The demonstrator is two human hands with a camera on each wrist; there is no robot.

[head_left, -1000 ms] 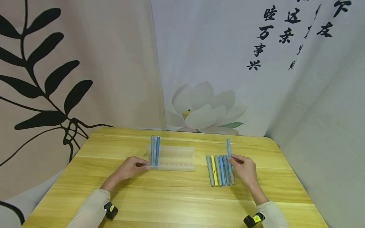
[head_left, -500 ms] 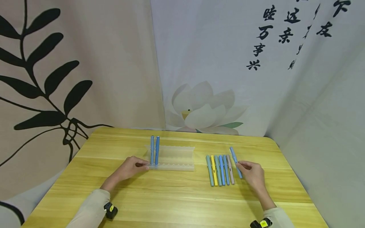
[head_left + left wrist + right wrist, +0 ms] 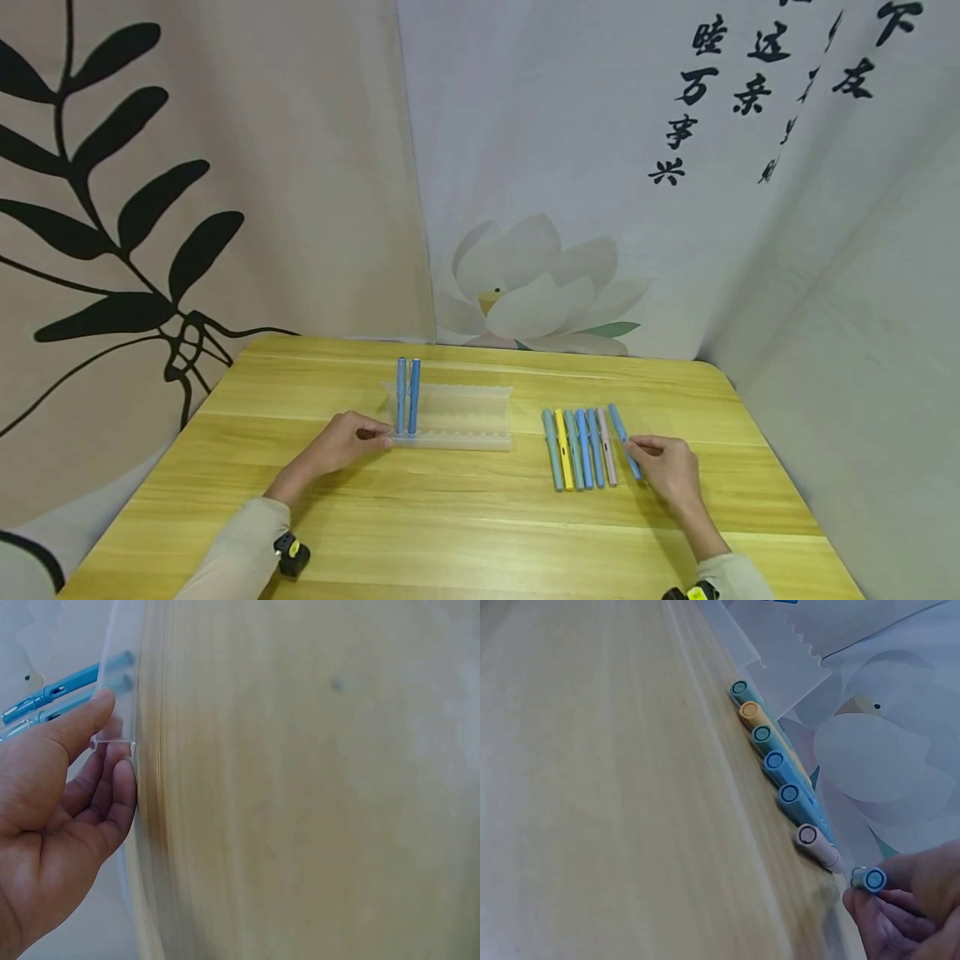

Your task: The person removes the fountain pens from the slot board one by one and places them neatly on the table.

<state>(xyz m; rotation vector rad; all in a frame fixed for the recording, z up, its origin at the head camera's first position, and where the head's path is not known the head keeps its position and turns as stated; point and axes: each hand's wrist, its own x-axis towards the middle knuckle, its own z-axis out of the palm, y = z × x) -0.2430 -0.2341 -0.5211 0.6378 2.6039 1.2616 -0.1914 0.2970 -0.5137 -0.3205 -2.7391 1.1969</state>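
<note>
My left hand [image 3: 348, 437] pinches the near left corner of a clear plastic pen rack [image 3: 465, 441]; the left wrist view shows thumb and fingers on the rack's end [image 3: 116, 724]. Two blue pens [image 3: 414, 396] lean side by side in the rack's left slots. My right hand [image 3: 667, 471] pinches a blue pen [image 3: 617, 422], slanted just right of a row of pens. In the right wrist view, this pen's round end [image 3: 874, 880] pokes out between thumb and fingers, apart from the pinkish-grey pen [image 3: 810, 838]. Whether it touches the table cannot be told.
The row on the wooden table [image 3: 450, 533] holds a green pen [image 3: 552, 450], a yellow pen [image 3: 564, 450], another green one and blue ones, with the pinkish-grey pen at its right end. Behind the table hangs a printed curtain [image 3: 555, 167].
My right hand has moved right and toward me with the blue pen, from over the pinkish-grey pen to beside the row. The left hand and rack have stayed put.
</note>
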